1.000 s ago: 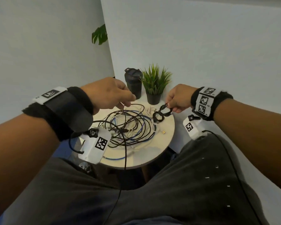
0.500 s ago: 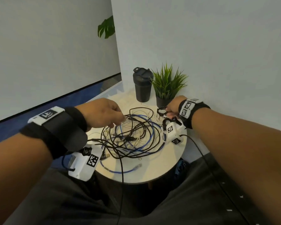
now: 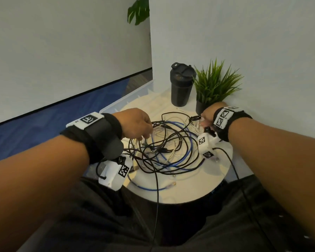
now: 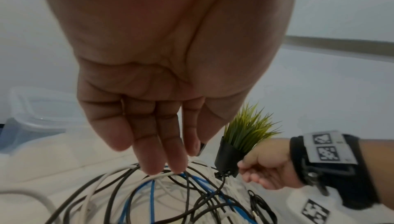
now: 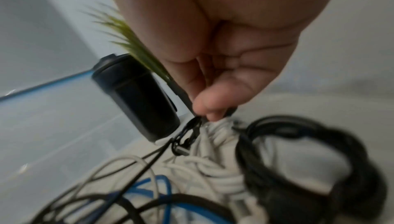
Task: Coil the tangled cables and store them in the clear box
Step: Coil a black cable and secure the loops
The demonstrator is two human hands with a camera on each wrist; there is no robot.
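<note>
Fingers (image 4: 162, 157) of the left hand (image 3: 135, 124) reach straight down onto the cables (image 3: 164, 148) heaped on the table (image 3: 198, 188); beyond, the right hand (image 3: 208, 113) pinches a small black coil (image 5: 185, 138). Lifting could drag the whole knot against the cup (image 3: 181, 84). Farther left sits the clear box (image 4: 36, 109).

Right hand (image 5: 213, 45) pinched a thin black cable (image 5: 187, 135) at its small folded bundle, frame centre. Black tumbler (image 5: 136, 96) at 9 o'clock of the pinch, grass plant (image 5: 127, 34) at 11. White cables (image 5: 217, 173), blue cable (image 5: 166, 192) and black coil (image 5: 319, 160) lay on the surface (image 5: 330, 99); blurred.
</note>
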